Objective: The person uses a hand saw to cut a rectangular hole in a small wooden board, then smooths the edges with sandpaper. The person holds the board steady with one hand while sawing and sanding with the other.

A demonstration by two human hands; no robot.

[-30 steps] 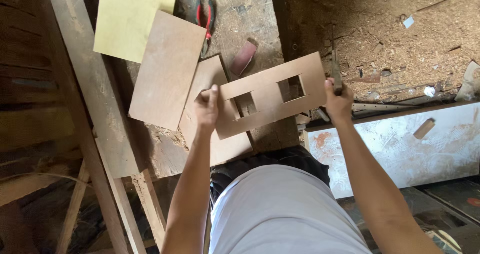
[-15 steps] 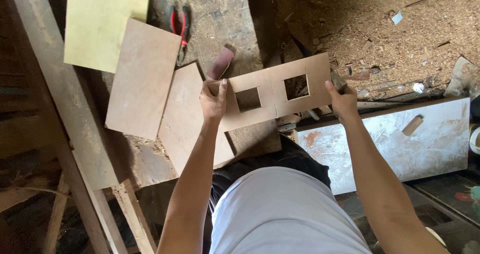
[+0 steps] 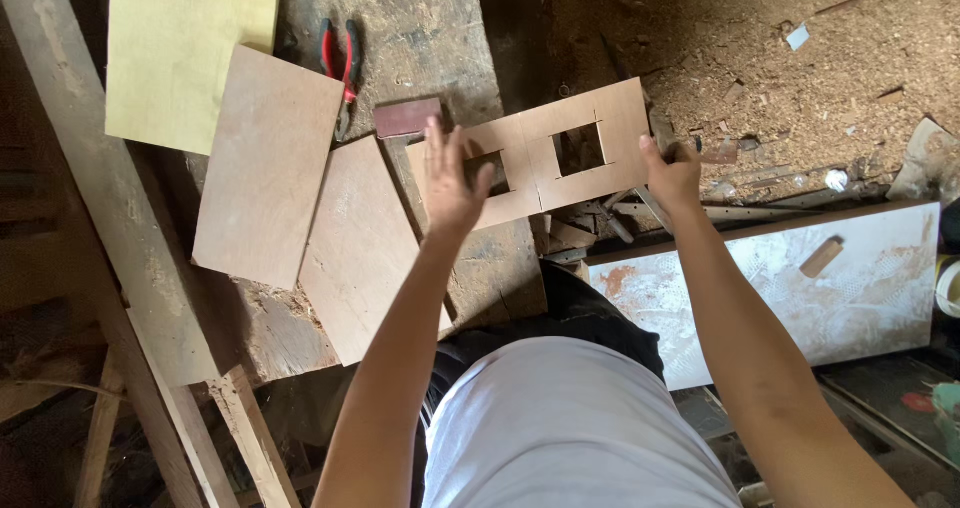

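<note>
Right hand (image 3: 672, 173) pinches the cut-out board (image 3: 530, 156) at its end, steadying it flat. Left hand (image 3: 452, 178) rests on top, fingers spread open. Pliers (image 3: 340, 63) lie nearby on the bench (image 3: 440, 38).

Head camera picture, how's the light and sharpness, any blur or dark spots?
Head view: daylight falls evenly on the cut-out panel and sawdust floor; the left hand looks slightly motion-blurred; the left edge beside the timber beam sinks into shadow.
</note>
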